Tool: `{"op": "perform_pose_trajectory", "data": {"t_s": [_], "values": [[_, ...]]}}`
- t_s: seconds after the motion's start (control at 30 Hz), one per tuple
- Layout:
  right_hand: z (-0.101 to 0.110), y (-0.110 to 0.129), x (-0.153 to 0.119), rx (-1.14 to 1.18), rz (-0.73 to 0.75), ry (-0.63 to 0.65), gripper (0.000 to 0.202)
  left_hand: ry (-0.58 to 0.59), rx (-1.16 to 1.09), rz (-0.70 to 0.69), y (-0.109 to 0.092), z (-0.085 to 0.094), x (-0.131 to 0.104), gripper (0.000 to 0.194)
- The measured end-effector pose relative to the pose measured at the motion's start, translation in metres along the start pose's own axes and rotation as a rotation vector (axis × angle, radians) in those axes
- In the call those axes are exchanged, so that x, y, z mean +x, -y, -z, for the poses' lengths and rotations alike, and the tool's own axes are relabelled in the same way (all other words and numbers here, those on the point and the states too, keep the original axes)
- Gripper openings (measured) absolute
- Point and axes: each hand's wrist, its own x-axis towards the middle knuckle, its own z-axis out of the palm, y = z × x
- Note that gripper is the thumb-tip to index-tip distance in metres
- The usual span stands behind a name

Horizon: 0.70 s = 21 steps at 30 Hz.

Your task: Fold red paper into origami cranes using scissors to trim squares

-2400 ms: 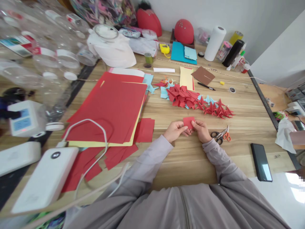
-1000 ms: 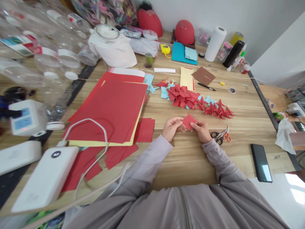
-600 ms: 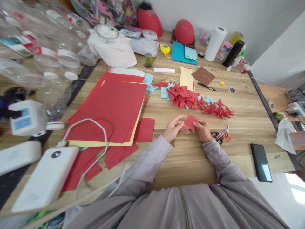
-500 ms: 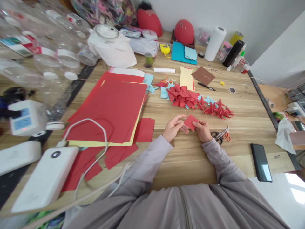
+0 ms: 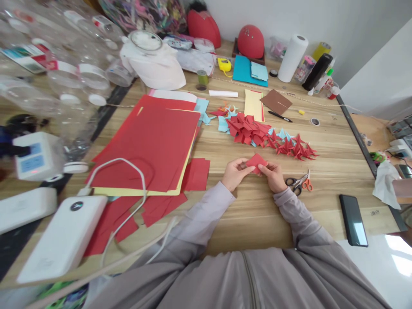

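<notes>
A small red paper square (image 5: pixel 256 160) is held just above the table between my two hands, one corner pointing away from me. My left hand (image 5: pixel 235 173) pinches its left side between thumb and fingers. On the right side, my right hand (image 5: pixel 273 176) grips it with the thumb on top. Beyond my hands lies a pile of folded red paper pieces (image 5: pixel 246 128), with several star-like red ones (image 5: pixel 299 148) at its right end and light blue ones (image 5: pixel 224 124) among them. Two pairs of scissors (image 5: pixel 298 183) rest right of my right hand.
Large red sheets (image 5: pixel 154 146) are stacked on the left, with cut red pieces (image 5: pixel 196 174) beside them. A white power bank (image 5: pixel 61 240) with a cable sits front left. A phone (image 5: pixel 353 219) lies right. Plastic bottles (image 5: pixel 93 77) crowd the far left; another person's hand (image 5: pixel 402 188) shows far right.
My left hand has closed on the left side of the red paper square, where its fingers were apart before. The right hand keeps its grip. The view has shifted slightly.
</notes>
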Motion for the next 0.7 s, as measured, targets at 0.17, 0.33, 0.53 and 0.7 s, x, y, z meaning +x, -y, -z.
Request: {"op": "perform_pose_trajectory", "data": {"t_s": [0.17,0.33,0.53,0.7], "values": [[-0.0022,0.0057,-0.0024,-0.091,-0.038,0.121,0.024,-0.07,0.116,-0.006,0.0007,0.0007,-0.0015,0.026],[-0.0022,0.0086,-0.0023,-0.125,-0.029,0.236,0.027,-0.098,0.108,-0.015,0.0013,0.0026,0.0001,0.025],[-0.0003,0.0045,-0.001,-0.163,-0.005,0.258,0.027,-0.036,0.082,-0.028,0.0013,0.004,0.0008,0.029],[-0.0005,0.0028,-0.0004,-0.19,0.002,0.262,0.029,-0.02,0.098,-0.046,-0.001,0.0047,0.0002,0.032]]}}
